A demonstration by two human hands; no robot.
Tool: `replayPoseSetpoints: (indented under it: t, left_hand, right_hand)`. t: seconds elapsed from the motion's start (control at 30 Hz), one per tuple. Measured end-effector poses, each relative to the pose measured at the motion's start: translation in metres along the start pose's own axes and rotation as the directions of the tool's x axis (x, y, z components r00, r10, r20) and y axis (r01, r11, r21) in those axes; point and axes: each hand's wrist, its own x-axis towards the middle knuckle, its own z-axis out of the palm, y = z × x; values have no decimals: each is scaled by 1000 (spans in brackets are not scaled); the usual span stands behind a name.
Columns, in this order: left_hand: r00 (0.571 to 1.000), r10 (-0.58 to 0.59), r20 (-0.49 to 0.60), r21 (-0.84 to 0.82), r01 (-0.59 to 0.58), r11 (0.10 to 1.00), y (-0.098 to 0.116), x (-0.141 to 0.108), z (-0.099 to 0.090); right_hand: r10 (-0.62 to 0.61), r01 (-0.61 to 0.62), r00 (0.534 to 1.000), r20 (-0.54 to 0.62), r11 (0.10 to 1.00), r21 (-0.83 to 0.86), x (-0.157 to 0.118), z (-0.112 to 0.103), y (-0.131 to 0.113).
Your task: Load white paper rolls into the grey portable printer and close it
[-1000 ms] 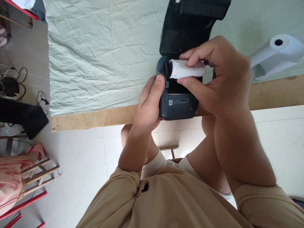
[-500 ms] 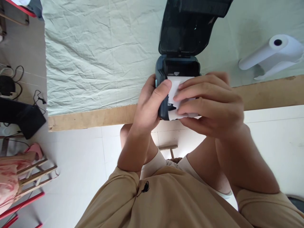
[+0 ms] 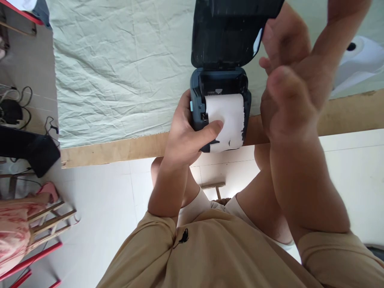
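Observation:
My left hand [image 3: 187, 134] is wrapped round the left side of a small dark blue label printer [image 3: 195, 86], its thumb pressing on the white paper [image 3: 231, 116] in the compartment. The printer's dark lid [image 3: 226, 40] stands swung open, away from me. The paper's right edge is ragged, and dark marks or gaps show near its lower end. Raised to the right of the printer, my right hand [image 3: 297, 88] is close to the camera and partly blurred. Its fingers are apart, some bent and one stretched towards the upper right, with no object visible in it.
A loose white paper roll [image 3: 360, 60] lies at the right, partly hidden by my right hand. Pale green cloth [image 3: 120, 72] covers the table, whose bare wooden edge [image 3: 120, 152] faces me. A wooden rack [image 3: 51, 222] and cables [image 3: 25, 104] are at the left.
My right hand has let go of the paper and risen up and right. The paper now lies uncovered, with my left thumb lower on it. The printer has shifted slightly left.

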Motion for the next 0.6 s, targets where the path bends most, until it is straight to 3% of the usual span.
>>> replayPoseSetpoints:
  t: [0.27, 0.47, 0.6]
  left_hand:
    - [999, 33, 13, -66, -32, 997, 2, -2, 4]
    - [999, -36, 19, -156, 38, 987, 14, -4, 15]
    - [996, -88, 18, -187, 90, 978, 17, -4, 16]
  right_hand:
    - [135, -133, 991, -5, 981, 141, -23, -4, 1]
    - [37, -47, 998, 42, 960, 278, -24, -5, 17]
    - [-8, -7, 998, 62, 972, 234, -24, -7, 23]
